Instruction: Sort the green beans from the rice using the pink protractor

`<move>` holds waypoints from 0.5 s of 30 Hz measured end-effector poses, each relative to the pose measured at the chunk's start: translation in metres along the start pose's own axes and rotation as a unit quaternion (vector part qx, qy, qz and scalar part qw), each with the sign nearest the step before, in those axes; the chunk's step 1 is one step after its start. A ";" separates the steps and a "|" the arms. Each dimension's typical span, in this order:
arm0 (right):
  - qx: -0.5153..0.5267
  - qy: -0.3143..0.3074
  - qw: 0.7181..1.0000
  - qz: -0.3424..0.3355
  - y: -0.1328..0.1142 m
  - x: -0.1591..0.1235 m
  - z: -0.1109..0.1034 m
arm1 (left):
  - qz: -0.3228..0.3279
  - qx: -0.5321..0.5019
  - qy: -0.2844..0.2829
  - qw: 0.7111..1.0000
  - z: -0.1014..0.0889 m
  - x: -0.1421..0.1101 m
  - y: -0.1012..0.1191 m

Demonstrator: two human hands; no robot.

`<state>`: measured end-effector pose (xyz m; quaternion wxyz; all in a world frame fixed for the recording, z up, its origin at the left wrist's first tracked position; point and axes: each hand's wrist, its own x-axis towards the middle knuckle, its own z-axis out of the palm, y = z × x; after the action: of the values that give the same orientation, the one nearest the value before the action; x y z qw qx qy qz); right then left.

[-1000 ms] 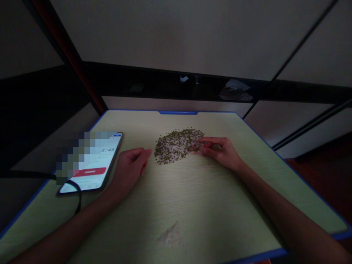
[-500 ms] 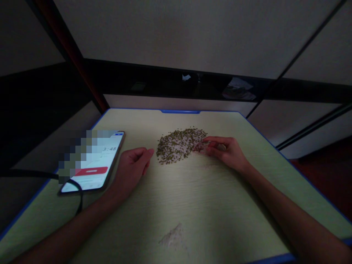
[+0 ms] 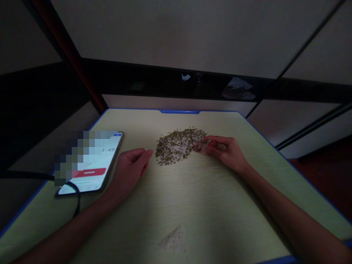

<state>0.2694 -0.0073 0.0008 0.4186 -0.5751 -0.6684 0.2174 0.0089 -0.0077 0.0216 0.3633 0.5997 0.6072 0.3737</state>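
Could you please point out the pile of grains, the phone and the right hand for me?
Pile of grains (image 3: 176, 148): head view, on the middle of the pile.
Phone (image 3: 95, 161): head view, on its lit screen.
Right hand (image 3: 231, 155): head view, on the middle of the hand, behind thumb and forefinger.

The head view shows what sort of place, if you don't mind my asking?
Probably a room at home: a blue-edged table stands before pale cabinet panels, with a lit smartphone on it.

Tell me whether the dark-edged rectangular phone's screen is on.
On: the phone glows whitish, showing dark digits and a red bar.
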 end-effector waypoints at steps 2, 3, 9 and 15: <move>-0.001 0.003 1.000 0.001 0.001 0.000 0.001 | -0.004 -0.002 0.000 1.000 0.000 0.000 0.000; -0.002 0.007 1.000 0.003 0.001 0.000 0.001 | -0.007 -0.003 0.000 1.000 0.000 -0.001 0.000; 0.014 0.009 1.000 0.011 0.002 0.000 0.004 | -0.008 -0.002 -0.003 1.000 0.000 0.000 -0.001; 0.019 -0.020 1.000 -0.002 0.003 -0.001 0.002 | -0.018 0.007 -0.001 1.000 0.001 0.001 0.000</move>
<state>0.2701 -0.0067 -0.0030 0.4160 -0.5611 -0.6741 0.2405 0.0094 -0.0071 0.0208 0.3659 0.5916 0.6203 0.3625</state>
